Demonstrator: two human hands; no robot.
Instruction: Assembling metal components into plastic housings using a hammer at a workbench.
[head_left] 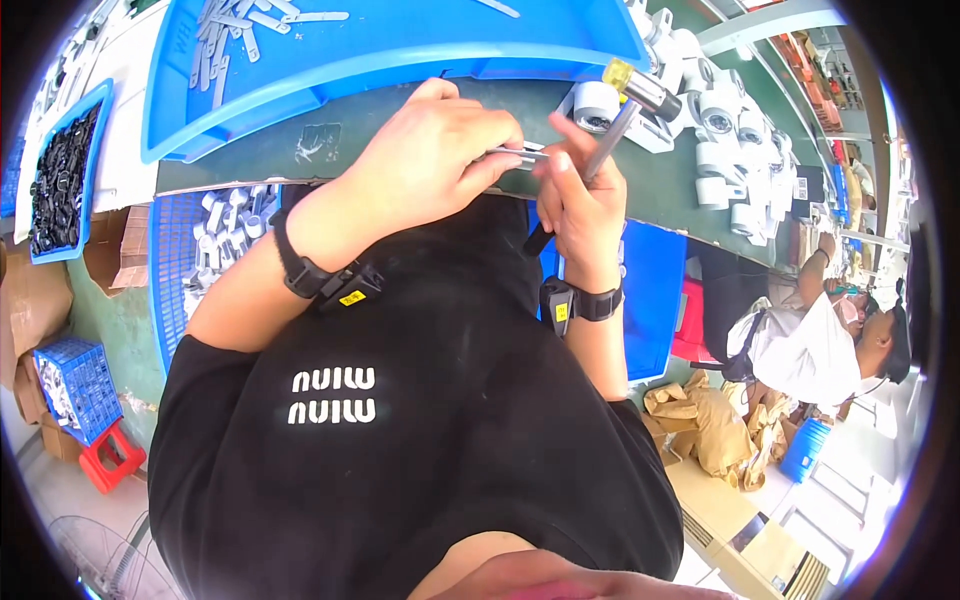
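My left hand (437, 150) is closed in a pinch on a thin grey metal strip (513, 152) at the near edge of the bench. The strip's other end reaches the fingers of my right hand (583, 205). That right hand is wrapped round a small hammer (610, 142) with a grey shaft and a dark end below the palm. Its head, with a yellow face and a black face, points up and away from me. Whether the right fingertips also grip the strip is hard to make out. Just beyond the hands lies a blue tray (400, 72) with several flat grey metal strips (235, 40).
White rounded housings (718, 125) crowd the bench at right, one white housing (596, 105) close to the hammer. A blue tray of black parts (68, 170) stands at left. A blue basket (172, 270) of white parts sits below the bench edge. Another person (800, 345) is at right.
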